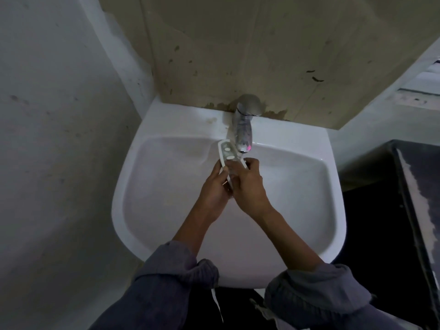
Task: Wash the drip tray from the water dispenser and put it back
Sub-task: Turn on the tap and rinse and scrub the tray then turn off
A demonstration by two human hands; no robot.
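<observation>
The drip tray (227,150) is a small white plastic piece with oval holes, held upright over the white sink (147,186), its top end just left of the chrome tap's spout (243,134). My left hand (214,186) grips its lower left edge. My right hand (250,186) closes around its right side, fingers curled over the rim. The tray's lower half is hidden between both hands. I cannot tell whether water is running.
A stained beige wall panel (262,55) rises behind the tap. A grey wall (52,139) stands close on the left. A dark, paint-smeared box or bin (409,198) sits to the right of the sink.
</observation>
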